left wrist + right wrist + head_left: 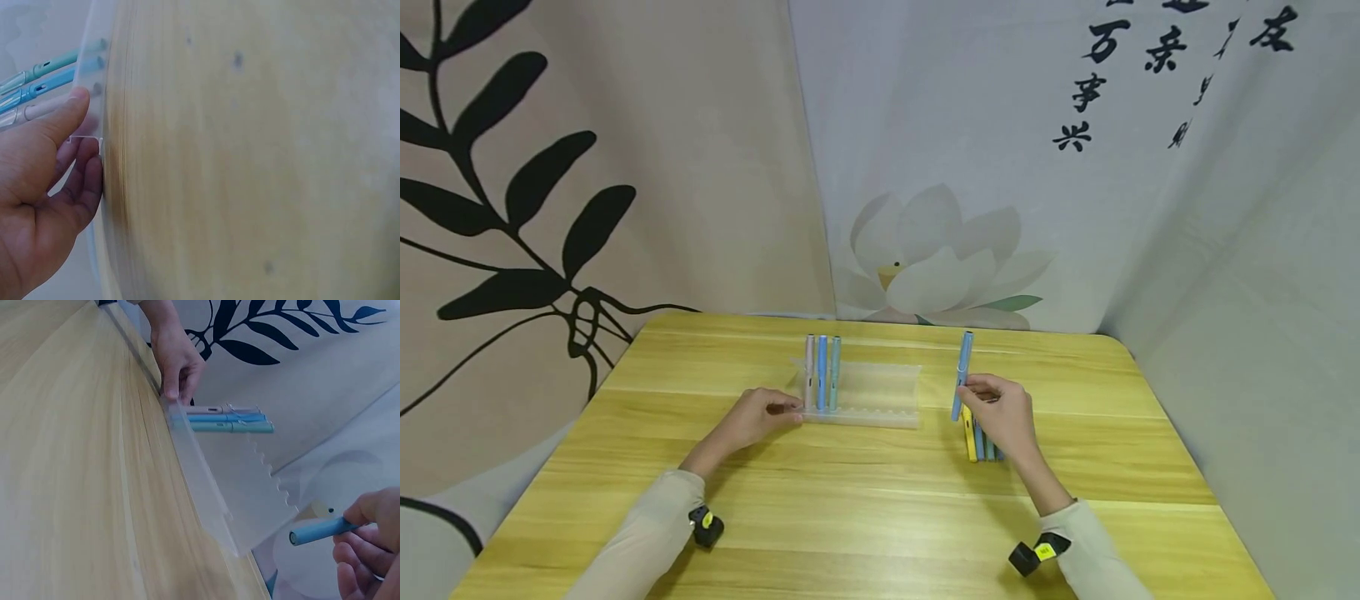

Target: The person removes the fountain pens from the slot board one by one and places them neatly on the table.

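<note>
A frosted, see-through pen rack (pixel 883 387) with a notched edge stands on the table. Three capped pens lean side by side in its left end: a pale pink pen (pixel 809 367), a blue pen (pixel 822 371) and a green pen (pixel 835 367). My left hand (pixel 765 414) pinches the rack's left end, thumb on the front lip (pixel 94 106) and fingers curled beneath it. Off to the rack's right, my right hand (pixel 1006 415) holds another blue pen (pixel 965 354) between thumb and fingers, nearly upright. Below that hand lie several pens, a yellow pen (pixel 970 440) foremost, partly hidden by the hand.
The wooden table (pixel 850 517) runs back to a light curtain (pixel 970 125) with a lotus print and dark characters. Another curtain (pixel 700 167) with black leaves hangs at the left. Each sleeve carries a small black wrist camera (pixel 706 527).
</note>
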